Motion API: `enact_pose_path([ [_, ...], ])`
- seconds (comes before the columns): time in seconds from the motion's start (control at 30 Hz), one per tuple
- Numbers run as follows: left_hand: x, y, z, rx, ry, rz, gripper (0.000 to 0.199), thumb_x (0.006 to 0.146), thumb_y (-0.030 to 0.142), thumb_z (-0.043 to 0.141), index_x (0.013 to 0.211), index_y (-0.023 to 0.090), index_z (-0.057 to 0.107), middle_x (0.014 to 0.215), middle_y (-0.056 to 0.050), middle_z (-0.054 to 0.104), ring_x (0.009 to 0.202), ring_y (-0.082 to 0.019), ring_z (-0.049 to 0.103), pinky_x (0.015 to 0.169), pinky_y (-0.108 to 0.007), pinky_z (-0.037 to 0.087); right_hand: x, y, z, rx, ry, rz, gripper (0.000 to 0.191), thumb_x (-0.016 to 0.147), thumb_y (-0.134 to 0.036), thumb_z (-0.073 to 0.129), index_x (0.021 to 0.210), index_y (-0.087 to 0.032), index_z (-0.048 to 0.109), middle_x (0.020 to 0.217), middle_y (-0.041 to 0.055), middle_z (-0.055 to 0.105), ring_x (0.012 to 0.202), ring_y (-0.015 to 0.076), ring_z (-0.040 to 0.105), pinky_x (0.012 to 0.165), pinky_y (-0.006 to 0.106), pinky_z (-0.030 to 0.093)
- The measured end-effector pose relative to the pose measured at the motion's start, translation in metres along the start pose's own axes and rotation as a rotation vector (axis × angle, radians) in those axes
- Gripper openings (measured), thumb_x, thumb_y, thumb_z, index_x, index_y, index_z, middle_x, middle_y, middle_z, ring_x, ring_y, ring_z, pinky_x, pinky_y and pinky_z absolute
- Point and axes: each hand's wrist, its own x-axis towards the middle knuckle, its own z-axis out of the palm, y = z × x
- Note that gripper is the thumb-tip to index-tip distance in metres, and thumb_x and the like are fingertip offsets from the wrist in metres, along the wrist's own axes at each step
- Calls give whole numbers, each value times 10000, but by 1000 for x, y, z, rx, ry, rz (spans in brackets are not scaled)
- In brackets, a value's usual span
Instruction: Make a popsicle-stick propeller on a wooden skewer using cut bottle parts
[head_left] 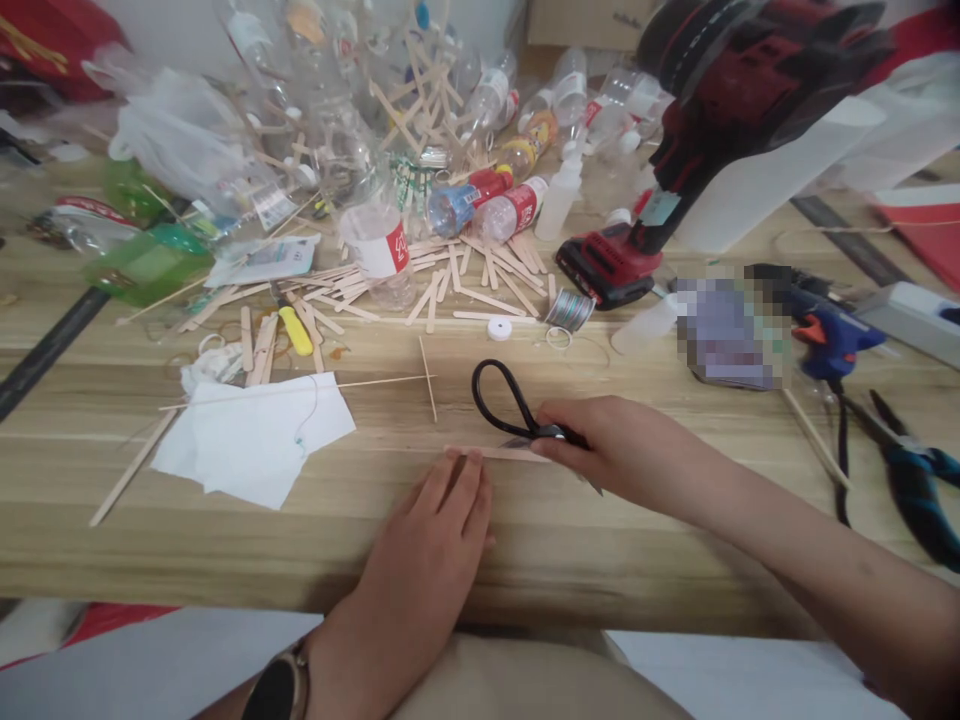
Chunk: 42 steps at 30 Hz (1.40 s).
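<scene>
My left hand (431,540) lies on the wooden table with its fingers stretched out together. Its fingertips press down on a flat wooden craft stick (517,454). Wrapped round a pair of scissors (504,395) is my right hand (600,435). One black loop handle points up and left, and a blade lies close against the stick. Whether the blade cuts or only touches it, I cannot tell. Just beyond my left hand, a thin wooden skewer (375,382) meets a short crosspiece (427,380). Its far end rests over white paper sheets (247,440).
Behind lie scattered craft sticks (487,275), plastic bottles (375,250) and a yellow-handled tool (295,330). A red-black power drill (607,265) stands at the back right. Farther right are a blue glue gun (836,335) and pliers (915,480). A wire spool (570,310) sits mid-table.
</scene>
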Motion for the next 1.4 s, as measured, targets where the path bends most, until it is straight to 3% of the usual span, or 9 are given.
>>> enact_pose_path([
  [0.27, 0, 1, 0, -30, 1, -5, 378, 927, 209, 508, 1260, 51, 593, 1350, -193, 601, 1230, -315, 580, 928, -399, 536, 1, -12, -1, -258, -23, 49, 122, 908, -303, 546, 842, -230, 619, 779, 23, 718, 687, 220, 666, 494, 269, 229],
  [1.0, 0, 0, -1, -23, -14, -8, 394, 954, 199, 417, 1293, 76, 575, 1373, -169, 589, 1257, -296, 556, 961, -412, 516, 1, -22, -4, -333, -30, 40, 108, 907, -299, 568, 864, -241, 649, 745, 27, 721, 661, 233, 676, 461, 284, 230],
  [1.23, -6, -1, -1, -82, 18, 22, 398, 963, 213, 431, 1296, 32, 554, 1384, -201, 569, 1279, -329, 540, 984, -434, 513, 12, -43, -22, -517, -191, -6, 180, 856, -72, 565, 866, -209, 682, 785, 82, 749, 724, 296, 727, 497, 303, 409],
  [1.4, -17, -2, -7, -167, 102, 28, 339, 982, 204, 402, 1203, 60, 615, 1301, -171, 641, 1220, -312, 592, 964, -438, 532, 21, -63, -39, -612, -275, -84, 269, 808, 20, 557, 920, -180, 696, 799, 96, 744, 814, 297, 730, 647, 360, 521],
])
